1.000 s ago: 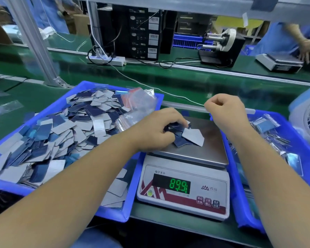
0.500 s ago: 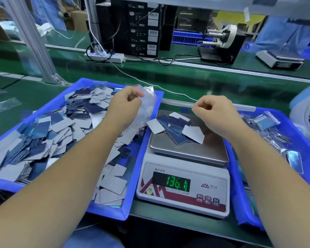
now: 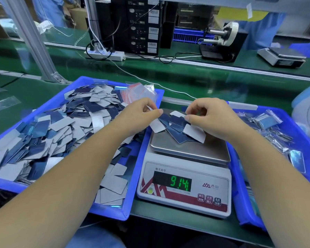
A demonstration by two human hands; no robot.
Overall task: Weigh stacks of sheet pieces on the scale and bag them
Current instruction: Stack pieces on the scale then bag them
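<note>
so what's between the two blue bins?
Head view: the scale stands between the left bin and right bin, with loose sheet pieces on its pan.

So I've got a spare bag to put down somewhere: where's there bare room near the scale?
Bare green bench lies behind the scale, between it and the white cable. The near half of the scale pan is also bare. Crowded: the left bin is heaped with sheet pieces, the right bin holds filled bags.

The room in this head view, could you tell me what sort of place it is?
Probably a factory packing line: a digital scale between blue bins of sheet pieces, on green conveyor benches.
</note>
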